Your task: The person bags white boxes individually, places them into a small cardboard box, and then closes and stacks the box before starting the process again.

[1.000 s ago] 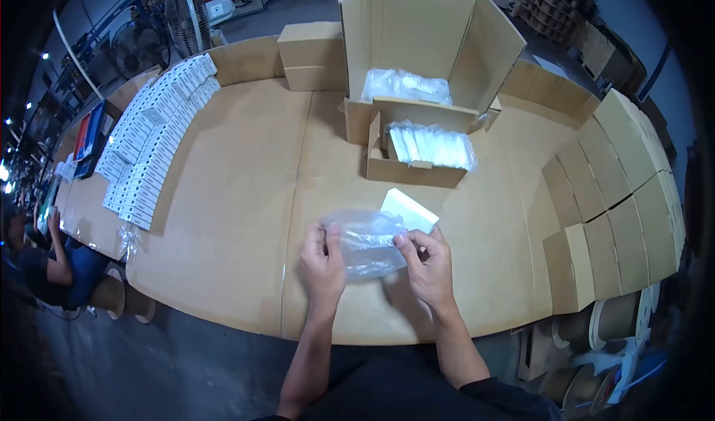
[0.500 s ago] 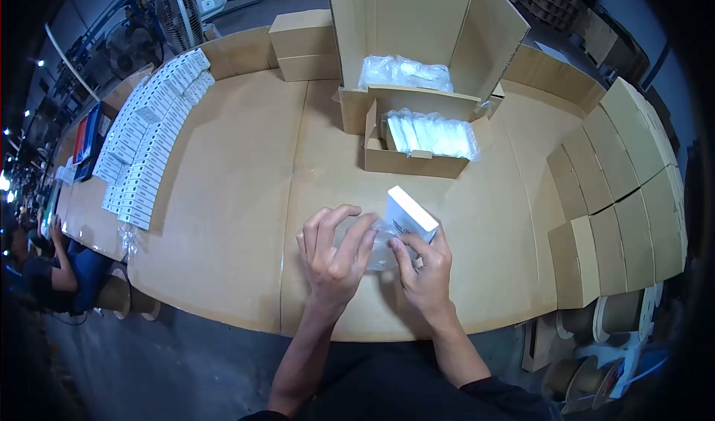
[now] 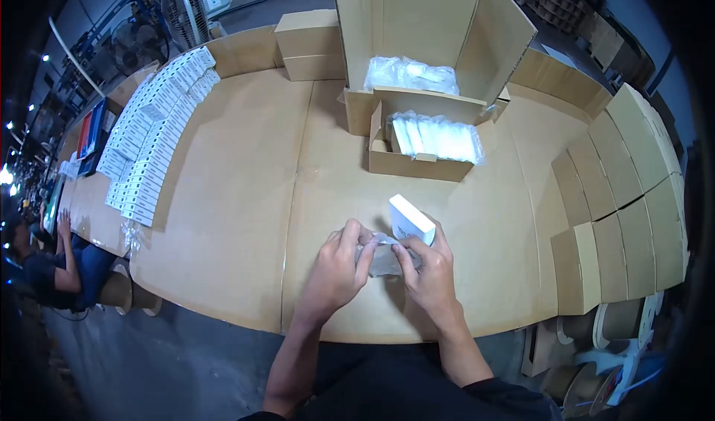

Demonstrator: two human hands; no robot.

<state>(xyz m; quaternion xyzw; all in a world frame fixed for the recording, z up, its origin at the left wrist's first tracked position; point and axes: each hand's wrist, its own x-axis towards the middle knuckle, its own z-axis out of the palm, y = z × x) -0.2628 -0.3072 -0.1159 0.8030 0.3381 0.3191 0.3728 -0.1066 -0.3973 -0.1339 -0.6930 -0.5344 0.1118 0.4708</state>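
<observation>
Hands, white box and clear bag over a cardboard-covered table (image 3: 238, 198); the white box (image 3: 411, 221) lies in the right hand (image 3: 430, 270), near the table's near edge, its long axis running obliquely from far left to near right; a narrow plain side faces upward, and the printed face (lettering too small to read) turns toward the near left; the right hand's fingers support the box at its near-right end and partly hide it, while thumb and forefinger pinch the clear bag (image 3: 385, 263); the left hand (image 3: 335, 270) is closed on the bag's other side, thumb against fingers; the bag hangs crumpled between the hands, on the near side of the box; beyond the box stands a small open carton (image 3: 421, 168), its near wall facing the hands, holding a row of wrapped packs (image 3: 437, 139); directly behind it rises a large open carton (image 3: 424, 19), with further wrapped bundles (image 3: 412, 75) inside; at left, long rows of white boxes (image 3: 153, 134); at right, stacked brown cartons (image 3: 622, 205); at the far left, another person (image 3: 67, 272) beside the table
</observation>
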